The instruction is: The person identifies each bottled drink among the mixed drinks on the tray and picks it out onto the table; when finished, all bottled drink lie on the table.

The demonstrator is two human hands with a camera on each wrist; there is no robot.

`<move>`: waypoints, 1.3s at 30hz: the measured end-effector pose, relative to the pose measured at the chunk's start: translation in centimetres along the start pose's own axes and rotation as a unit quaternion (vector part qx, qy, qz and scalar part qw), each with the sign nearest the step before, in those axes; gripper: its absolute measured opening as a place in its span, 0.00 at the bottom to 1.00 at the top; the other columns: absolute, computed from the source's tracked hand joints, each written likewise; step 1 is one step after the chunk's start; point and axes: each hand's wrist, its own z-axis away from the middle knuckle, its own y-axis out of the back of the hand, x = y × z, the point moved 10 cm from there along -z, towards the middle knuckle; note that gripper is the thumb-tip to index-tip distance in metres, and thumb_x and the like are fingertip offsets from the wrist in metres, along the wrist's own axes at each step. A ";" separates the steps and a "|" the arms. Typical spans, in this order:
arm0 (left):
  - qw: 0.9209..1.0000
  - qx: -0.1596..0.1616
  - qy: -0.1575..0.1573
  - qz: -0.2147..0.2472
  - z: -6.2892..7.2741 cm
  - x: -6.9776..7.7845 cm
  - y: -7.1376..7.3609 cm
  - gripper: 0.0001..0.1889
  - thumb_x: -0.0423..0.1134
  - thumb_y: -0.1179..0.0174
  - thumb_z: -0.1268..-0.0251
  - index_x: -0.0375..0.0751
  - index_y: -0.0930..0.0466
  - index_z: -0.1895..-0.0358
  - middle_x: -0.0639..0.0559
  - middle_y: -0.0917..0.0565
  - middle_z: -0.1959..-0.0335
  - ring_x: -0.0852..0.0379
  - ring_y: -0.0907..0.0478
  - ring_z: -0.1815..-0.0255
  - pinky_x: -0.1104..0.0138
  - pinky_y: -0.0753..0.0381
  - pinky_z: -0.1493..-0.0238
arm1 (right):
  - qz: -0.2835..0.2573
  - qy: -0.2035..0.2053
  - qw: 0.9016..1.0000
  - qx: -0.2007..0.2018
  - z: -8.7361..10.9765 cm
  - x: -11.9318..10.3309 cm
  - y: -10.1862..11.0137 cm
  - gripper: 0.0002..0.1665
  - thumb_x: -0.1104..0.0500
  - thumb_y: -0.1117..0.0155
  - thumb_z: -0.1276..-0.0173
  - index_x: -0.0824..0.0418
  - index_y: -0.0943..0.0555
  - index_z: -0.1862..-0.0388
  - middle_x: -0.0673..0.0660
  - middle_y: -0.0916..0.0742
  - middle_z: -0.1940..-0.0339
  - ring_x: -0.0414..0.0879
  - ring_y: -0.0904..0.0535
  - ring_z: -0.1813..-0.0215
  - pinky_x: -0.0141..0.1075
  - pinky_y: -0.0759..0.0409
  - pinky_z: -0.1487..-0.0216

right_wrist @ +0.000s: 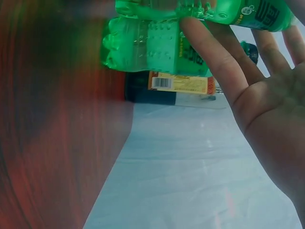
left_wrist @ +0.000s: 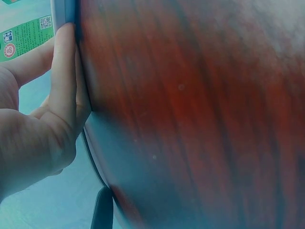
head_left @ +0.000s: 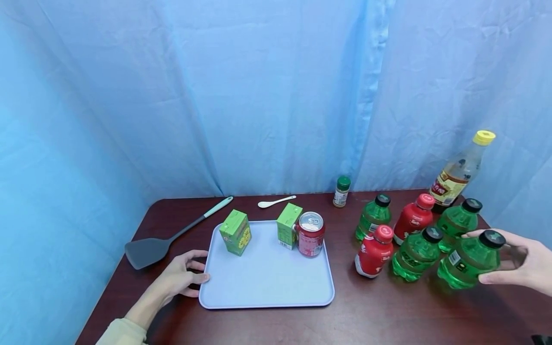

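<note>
At the left rim of a pale blue tray (head_left: 267,282), my left hand (head_left: 178,278) grips the edge between thumb and fingers. Two green drink cartons (head_left: 237,237) and a red can (head_left: 311,239) stand on that tray, toward its back. My right hand (head_left: 523,263) reaches round a green soda bottle (head_left: 467,261) with a black cap, the rightmost in the front row. Its thumb lies at the near side and a finger passes behind. In the right wrist view, the fingers extend to the bottle (right_wrist: 233,12), with the palm apart from it.
Beside that bottle stand several more green bottles (head_left: 412,256) and two red bottles (head_left: 373,254). Behind them is a yellow-capped sauce bottle (head_left: 453,182). A grey spatula (head_left: 148,251) lies at the left; a white spoon (head_left: 276,202) and a green-lidded jar (head_left: 341,192) are at the back edge.
</note>
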 end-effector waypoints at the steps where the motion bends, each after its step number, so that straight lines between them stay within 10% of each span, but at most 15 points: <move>1: 1.000 0.001 0.000 0.000 0.0 0.0 0.0 0.35 0.27 0.28 0.42 0.37 0.31 0.30 0.37 0.23 0.51 0.47 0.15 0.62 0.50 0.12 0.68 | 0.002 -0.004 1.000 0.004 0.0 0.2 0.1 0.48 0.73 0.22 0.46 0.60 0.32 0.27 0.27 0.21 0.47 0.34 0.15 0.57 0.44 0.13 0.69; 39: 1.000 -0.007 -0.015 0.006 -0.1 0.2 -0.2 0.36 0.25 0.29 0.42 0.35 0.32 0.29 0.36 0.23 0.51 0.46 0.15 0.62 0.50 0.13 0.69 | 0.019 -0.019 0.999 0.047 0.3 3.8 0.4 0.52 0.70 0.20 0.47 0.57 0.34 0.24 0.21 0.27 0.44 0.16 0.28 0.51 0.37 0.14 0.66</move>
